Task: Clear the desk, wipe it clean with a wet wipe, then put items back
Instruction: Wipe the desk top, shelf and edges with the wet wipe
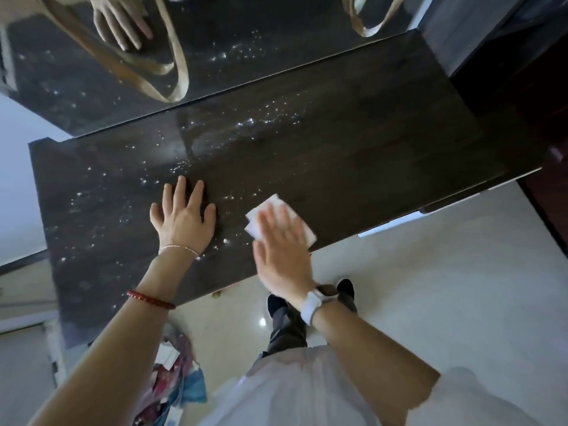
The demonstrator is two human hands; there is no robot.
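A dark brown wooden desk (353, 155) runs across the view, its left and middle parts dotted with shiny wet specks. My left hand (184, 219) lies flat on the desktop with fingers spread, holding nothing. Near the desk's front edge my right hand (282, 250) presses flat on a folded white wet wipe (276, 210), whose corners stick out beyond my fingers. A white watch sits on my right wrist, and bracelets on my left arm.
A mirror (215, 50) stands along the back of the desk and reflects my hand and the specks. A pile of colourful items (175, 385) lies on the pale tiled floor under the desk's left end. My feet stand by the front edge.
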